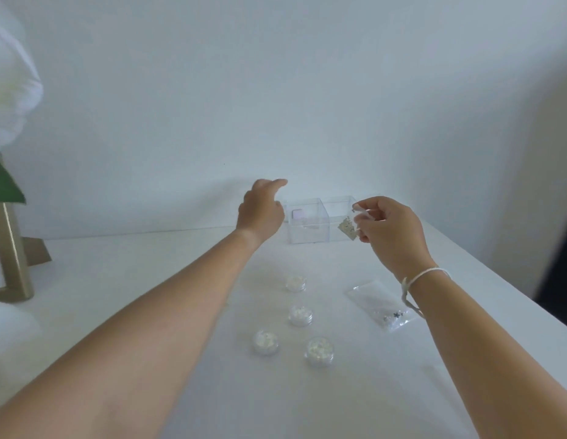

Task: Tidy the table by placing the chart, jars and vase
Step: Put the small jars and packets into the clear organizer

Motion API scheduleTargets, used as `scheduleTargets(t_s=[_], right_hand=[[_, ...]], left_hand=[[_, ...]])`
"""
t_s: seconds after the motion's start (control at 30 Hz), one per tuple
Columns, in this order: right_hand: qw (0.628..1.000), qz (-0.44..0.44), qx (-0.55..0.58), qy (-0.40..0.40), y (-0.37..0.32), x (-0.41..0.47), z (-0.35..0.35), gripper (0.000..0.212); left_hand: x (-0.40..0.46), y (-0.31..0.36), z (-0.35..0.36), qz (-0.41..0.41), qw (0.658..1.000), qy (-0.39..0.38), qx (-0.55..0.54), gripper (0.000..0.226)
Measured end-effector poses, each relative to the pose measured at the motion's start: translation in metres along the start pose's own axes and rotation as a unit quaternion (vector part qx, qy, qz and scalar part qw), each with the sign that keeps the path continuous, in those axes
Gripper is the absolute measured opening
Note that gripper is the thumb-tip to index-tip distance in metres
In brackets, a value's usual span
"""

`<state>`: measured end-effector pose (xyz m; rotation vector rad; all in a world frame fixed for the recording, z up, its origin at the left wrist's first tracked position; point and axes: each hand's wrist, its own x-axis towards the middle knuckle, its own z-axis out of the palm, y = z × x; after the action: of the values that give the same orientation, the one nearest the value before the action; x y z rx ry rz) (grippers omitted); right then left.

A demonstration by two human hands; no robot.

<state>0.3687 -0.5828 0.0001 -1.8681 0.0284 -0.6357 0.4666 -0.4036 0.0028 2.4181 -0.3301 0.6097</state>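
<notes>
Jars: four small clear jars (pixel 296 324) stand loose on the near middle of the table (pixel 149 280), two in a line going far, two side by side nearest; none looks put away yet.
Box: a clear two-part box (pixel 320 221) sits at the far edge by the wall; its left part holds something pale, too blurred to name.
Right hand (pixel 389 229): closed in a pinch on a small clear packet (pixel 350 228) of pale bits, held up just in front of the box's right part.
Left hand (pixel 260 213): empty, fingers loosely curled, one pointing far, raised just left of the box.
Second packet (pixel 381 304): lies flat on the table to the right of the jars.
Vase: at the far left only a white bloom (pixel 13 83) and a green leaf (pixel 5 185) show; the vase itself is out of sight.
Chart: possibly the gold frame (pixel 10 255) standing at the left edge; I cannot tell.
Progress: early, I judge: one packet is going in, while jars, second packet, chart and vase remain.
</notes>
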Motion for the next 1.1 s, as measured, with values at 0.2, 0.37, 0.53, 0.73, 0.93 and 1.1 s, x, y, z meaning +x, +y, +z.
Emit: scheduleTargets(t_s=[0.2, 0.37, 0.53, 0.73, 0.93, 1.1], right_hand=[[1.0, 0.0, -0.026, -0.006, -0.007, -0.007, 0.001, 0.022], [0.999, -0.024, -0.046, -0.012, -0.017, -0.013, 0.009, 0.019], [0.996, -0.038, -0.075, -0.014, -0.017, -0.011, 0.021, 0.021], [0.991, -0.044, -0.126, 0.023, -0.019, 0.023, 0.041, 0.021], [0.964, -0.103, -0.243, -0.022, -0.021, 0.05, 0.067, 0.027], [0.943, -0.121, -0.307, -0.043, -0.013, 0.065, 0.08, 0.026]], left_hand=[[-0.082, -0.055, -0.044, -0.034, 0.998, -0.038, -0.037, 0.039], [-0.123, -0.068, -0.077, -0.065, 0.992, -0.097, -0.046, 0.03], [-0.143, -0.066, -0.087, -0.079, 0.985, -0.156, 0.013, 0.039], [-0.146, -0.068, -0.077, -0.072, 0.988, -0.126, 0.047, 0.041], [-0.146, -0.077, -0.074, -0.061, 0.992, -0.091, -0.055, 0.032], [-0.146, -0.08, -0.074, -0.07, 0.988, -0.064, -0.123, 0.05]])
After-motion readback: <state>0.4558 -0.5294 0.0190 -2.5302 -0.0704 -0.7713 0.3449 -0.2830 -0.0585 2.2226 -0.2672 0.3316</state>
